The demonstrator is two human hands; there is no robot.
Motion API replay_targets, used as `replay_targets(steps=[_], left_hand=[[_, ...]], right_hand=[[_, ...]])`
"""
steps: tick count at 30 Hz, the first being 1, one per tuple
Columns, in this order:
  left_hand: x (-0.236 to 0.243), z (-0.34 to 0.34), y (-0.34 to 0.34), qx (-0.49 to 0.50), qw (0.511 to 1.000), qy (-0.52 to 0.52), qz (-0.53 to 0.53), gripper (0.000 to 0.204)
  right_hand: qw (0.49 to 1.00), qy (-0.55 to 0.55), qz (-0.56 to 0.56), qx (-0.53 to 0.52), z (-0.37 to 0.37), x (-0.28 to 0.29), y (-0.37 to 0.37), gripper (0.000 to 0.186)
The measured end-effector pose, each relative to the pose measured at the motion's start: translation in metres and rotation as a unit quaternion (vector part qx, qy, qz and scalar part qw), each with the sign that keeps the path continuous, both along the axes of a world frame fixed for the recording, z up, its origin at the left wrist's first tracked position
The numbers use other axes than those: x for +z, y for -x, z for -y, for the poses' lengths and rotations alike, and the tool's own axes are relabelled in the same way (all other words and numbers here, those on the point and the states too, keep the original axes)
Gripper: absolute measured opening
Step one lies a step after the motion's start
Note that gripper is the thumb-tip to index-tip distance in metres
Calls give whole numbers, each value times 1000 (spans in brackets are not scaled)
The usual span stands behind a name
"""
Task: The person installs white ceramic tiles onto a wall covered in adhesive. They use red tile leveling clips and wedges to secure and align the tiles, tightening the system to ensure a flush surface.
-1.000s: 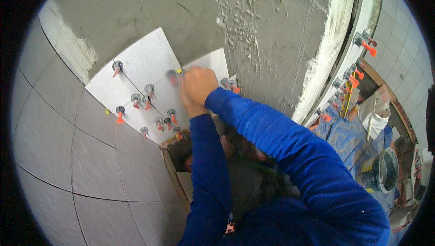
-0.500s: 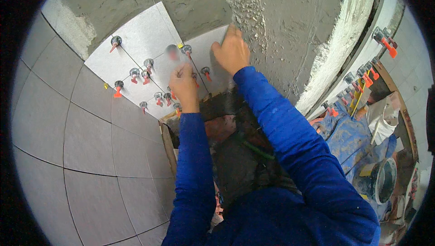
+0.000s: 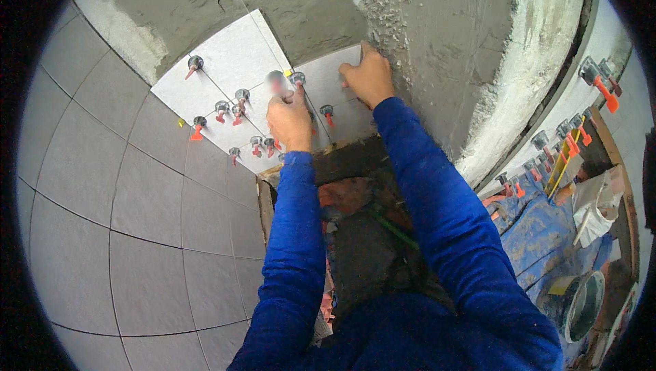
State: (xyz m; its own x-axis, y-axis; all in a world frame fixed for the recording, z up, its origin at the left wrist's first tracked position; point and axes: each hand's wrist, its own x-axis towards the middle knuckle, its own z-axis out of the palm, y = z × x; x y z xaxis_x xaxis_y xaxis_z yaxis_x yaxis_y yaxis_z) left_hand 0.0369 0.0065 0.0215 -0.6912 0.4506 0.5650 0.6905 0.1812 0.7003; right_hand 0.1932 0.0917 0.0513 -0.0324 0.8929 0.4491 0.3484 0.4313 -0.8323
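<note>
My left hand is at the light grey wall tiles, its fingers closed on the red handle of a tile leveling clip. Part of that handle is hidden by the fingers. My right hand grips the upper right edge of a pale tile, fingers curled over the edge and thumb against its face. Several more red-handled clips stand in the joints, among them one clip below my right hand. A small yellow piece sits beside the clip at my left fingertips.
Grey wet mortar covers the wall above the tiles. Darker tiles fill the left wall. More clips line a ledge at the right, above a blue sheet, a white bag and a bucket. A wooden strip stands below the tiles.
The left fingers have moved up onto the clip's handle, which was in plain sight before. My right hand stays at the tile's edge. The whole view has shifted slightly.
</note>
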Motion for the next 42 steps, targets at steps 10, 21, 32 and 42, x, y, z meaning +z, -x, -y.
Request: replay_targets(steps=[10,21,32,42], left_hand=[[-12,-1,4,-33,995,-62,-64,17],[-13,10,-1,-125,989,-81,-22,15],[-8,35,-1,-240,940,-72,233,33],[8,1,14,-537,466,-149,688,43]], right_hand=[[999,8,-8,-53,3,-8,12,74],[998,5,4,-66,20,3,7,75],[997,4,-51,-52,16,-6,13,77],[997,-29,-46,-49,5,-12,10,77]])
